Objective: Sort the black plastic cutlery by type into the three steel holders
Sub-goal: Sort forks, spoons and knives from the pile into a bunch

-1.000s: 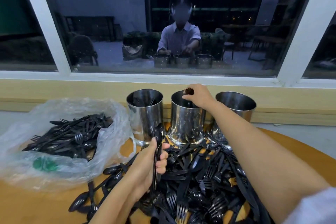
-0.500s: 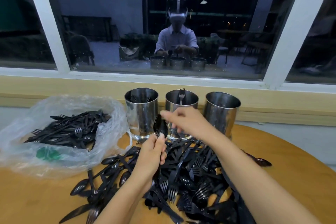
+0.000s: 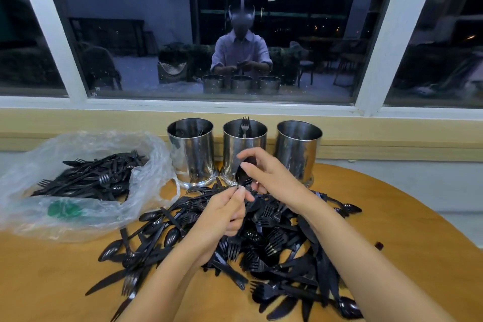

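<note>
While the left hand (image 3: 224, 214) pinches the spoon (image 3: 241, 177) by its handle, its long axis points up and far, and the right hand (image 3: 271, 176), nearer the steel holders (image 3: 298, 149), curls round the bowl.

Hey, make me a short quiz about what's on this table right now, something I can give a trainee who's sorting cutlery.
1. True or false: a fork stands upright in the middle holder.
2. Which piece does the left hand pinch by its handle? A) knife B) spoon C) fork
3. Fill in: beside the left holder, a clear plastic ___ holds more cutlery.

Key: 1 true; 2 B; 3 bag.
</note>
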Demonstrator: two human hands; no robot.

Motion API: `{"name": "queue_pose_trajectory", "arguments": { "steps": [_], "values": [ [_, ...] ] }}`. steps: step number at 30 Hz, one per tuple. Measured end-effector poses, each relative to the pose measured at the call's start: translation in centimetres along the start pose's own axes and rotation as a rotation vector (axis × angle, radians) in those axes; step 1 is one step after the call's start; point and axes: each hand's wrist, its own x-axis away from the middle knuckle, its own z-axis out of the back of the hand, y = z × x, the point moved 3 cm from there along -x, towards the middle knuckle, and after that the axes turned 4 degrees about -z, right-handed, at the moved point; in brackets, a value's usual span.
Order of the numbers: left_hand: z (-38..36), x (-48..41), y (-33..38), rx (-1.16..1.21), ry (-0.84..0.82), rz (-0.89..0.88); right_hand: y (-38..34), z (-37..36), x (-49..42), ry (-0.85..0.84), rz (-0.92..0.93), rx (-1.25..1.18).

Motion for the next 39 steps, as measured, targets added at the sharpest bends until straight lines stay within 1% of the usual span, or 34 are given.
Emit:
{"name": "queue_pose_trajectory", "arguments": {
  "steps": [2,4,5,7,9,11,12,13,15,17,19,20,22,24,25,26,28,30,32,33,35,39],
  "values": [
    [-0.5,-0.5,-0.1,0.003,-0.054,0.037,0.3,0.4,0.2,-0.046,0.028,0.058],
    [-0.9,-1.2,-0.4,-0.014,-0.051,0.055,0.7,1.4,0.1,0.007,0.053,0.126],
    [-1.0,-1.8,-0.7,-0.029,-0.018,0.066,1.1,2.3,-0.3,0.063,0.057,0.156],
    [-0.6,-2.9,-1.7,-0.099,0.105,0.086,1.6,5.1,-1.3,0.229,0.056,0.204],
    [0.3,-4.1,-2.8,-0.214,0.212,0.078,1.6,9.1,-2.5,0.463,0.087,0.238],
    [1.1,-5.3,-3.8,-0.322,0.245,0.06,0.8,13.2,-3.3,0.714,0.175,0.29],
    [1.4,-5.9,-4.2,-0.384,0.251,0.051,0.2,15.0,-3.8,0.813,0.227,0.33],
    [1.6,-6.6,-4.5,-0.447,0.25,0.035,-0.3,16.4,-4.3,0.883,0.262,0.374],
    [1.6,-7.8,-5.0,-0.56,0.238,-0.01,-0.7,18.1,-5.7,0.941,0.259,0.441],
    [1.4,-9.1,-5.7,-0.635,0.228,-0.055,-0.1,18.7,-7.4,0.937,0.197,0.465],
    [1.1,-10.3,-6.4,-0.676,0.212,-0.067,1.6,18.4,-9.1,0.883,0.112,0.575],
    [0.9,-10.8,-6.7,-0.698,0.199,-0.069,2.7,17.9,-9.9,0.816,0.05,0.681],
    [0.4,-11.9,-7.4,-0.741,0.171,-0.082,5.1,16.7,-11.3,0.632,-0.097,0.861],
    [0.0,-12.9,-7.8,-0.782,0.141,-0.095,6.9,15.9,-11.8,0.468,-0.167,0.925],
    [-0.2,-13.4,-7.9,-0.809,0.13,-0.098,7.3,15.7,-11.8,0.431,-0.162,0.939],
    [-0.3,-13.8,-8.0,-0.839,0.125,-0.104,7.4,15.7,-11.7,0.431,-0.132,0.949],
    [-0.5,-14.8,-8.0,-0.891,0.121,-0.122,7.0,15.7,-10.9,0.509,-0.002,0.944],
    [-0.7,-15.6,-7.9,-0.937,0.107,-0.133,6.3,15.0,-9.4,0.59,0.16,0.866],
    [-1.0,-16.2,-8.2,-0.987,0.08,-0.133,6.4,13.6,-7.7,0.567,0.23,0.756],
    [-1.2,-16.6,-8.4,-1.018,0.06,-0.126,7.0,12.7,-6.8,0.52,0.214,0.714],
    [-1.6,-17.0,-8.8,-1.103,0.01,-0.1,9.1,11.0,-5.5,0.428,0.106,0.68],
    [-2.1,-17.6,-9.8,-1.309,-0.065,-0.061,14.6,9.0,-4.5,0.317,-0.25,0.746]
  ]
}}
